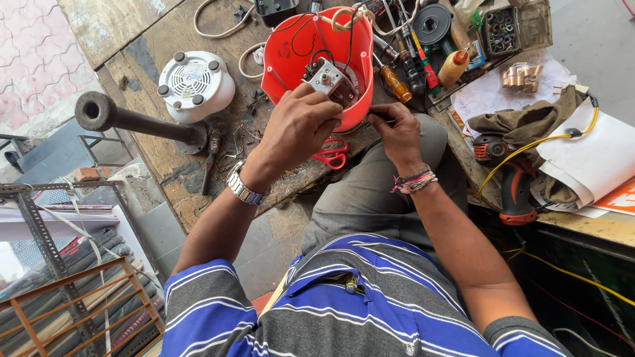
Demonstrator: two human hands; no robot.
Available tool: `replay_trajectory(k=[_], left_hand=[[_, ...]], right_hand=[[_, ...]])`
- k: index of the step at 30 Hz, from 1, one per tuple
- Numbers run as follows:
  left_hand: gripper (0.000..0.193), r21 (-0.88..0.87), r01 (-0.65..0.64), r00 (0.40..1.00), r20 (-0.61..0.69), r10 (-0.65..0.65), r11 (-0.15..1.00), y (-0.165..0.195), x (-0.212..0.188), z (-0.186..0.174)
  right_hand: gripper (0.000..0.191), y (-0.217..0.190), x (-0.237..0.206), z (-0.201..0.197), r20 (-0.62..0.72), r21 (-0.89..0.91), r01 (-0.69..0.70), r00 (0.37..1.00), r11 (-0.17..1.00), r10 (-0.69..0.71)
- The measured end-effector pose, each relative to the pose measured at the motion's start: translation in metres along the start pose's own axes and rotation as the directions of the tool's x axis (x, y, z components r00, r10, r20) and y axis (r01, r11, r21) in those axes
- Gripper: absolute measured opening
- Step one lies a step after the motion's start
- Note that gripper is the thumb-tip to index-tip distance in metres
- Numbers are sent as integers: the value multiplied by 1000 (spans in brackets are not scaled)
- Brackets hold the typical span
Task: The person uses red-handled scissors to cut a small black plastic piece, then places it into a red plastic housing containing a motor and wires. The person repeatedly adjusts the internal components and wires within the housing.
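An orange-red plastic appliance housing lies open on the worn wooden bench, with wires and a small metal switch part inside its rim. My left hand, a metal watch on its wrist, grips that metal part at the housing's near edge. My right hand, wearing thread bracelets, pinches a thin dark tool whose tip points toward the same part.
A white round appliance base sits left of the housing, by a dark iron pipe. Red scissors lie under my hands. Screwdrivers, a box of small parts, a red-black drill, rag and papers crowd the right.
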State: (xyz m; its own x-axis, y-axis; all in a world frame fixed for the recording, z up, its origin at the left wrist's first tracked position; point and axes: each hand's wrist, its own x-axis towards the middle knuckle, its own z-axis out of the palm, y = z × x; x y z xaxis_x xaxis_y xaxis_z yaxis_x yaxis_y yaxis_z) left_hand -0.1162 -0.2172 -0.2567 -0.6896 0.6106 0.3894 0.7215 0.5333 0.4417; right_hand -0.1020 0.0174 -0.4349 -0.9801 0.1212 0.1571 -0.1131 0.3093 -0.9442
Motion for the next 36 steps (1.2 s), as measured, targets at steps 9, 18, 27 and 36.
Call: replay_trajectory(k=[9, 18, 27, 36], left_hand=[[19, -125, 59, 998, 16, -57, 990, -2, 2, 0], [19, -133, 39, 999, -1, -39, 990, -3, 3, -4], [15, -121, 9, 1000, -3, -10, 993, -2, -1, -5], [21, 35, -90, 990, 114, 86, 995, 11, -6, 2]], right_hand=[[12, -6, -6, 21, -10, -80, -16, 1000, 997, 15], [14, -19, -9, 27, -58, -387, 229, 961, 893, -271], [36, -11, 0, 7, 43, -49, 78, 996, 996, -76], [22, -39, 38, -43, -97, 279, -43, 993, 959, 73]])
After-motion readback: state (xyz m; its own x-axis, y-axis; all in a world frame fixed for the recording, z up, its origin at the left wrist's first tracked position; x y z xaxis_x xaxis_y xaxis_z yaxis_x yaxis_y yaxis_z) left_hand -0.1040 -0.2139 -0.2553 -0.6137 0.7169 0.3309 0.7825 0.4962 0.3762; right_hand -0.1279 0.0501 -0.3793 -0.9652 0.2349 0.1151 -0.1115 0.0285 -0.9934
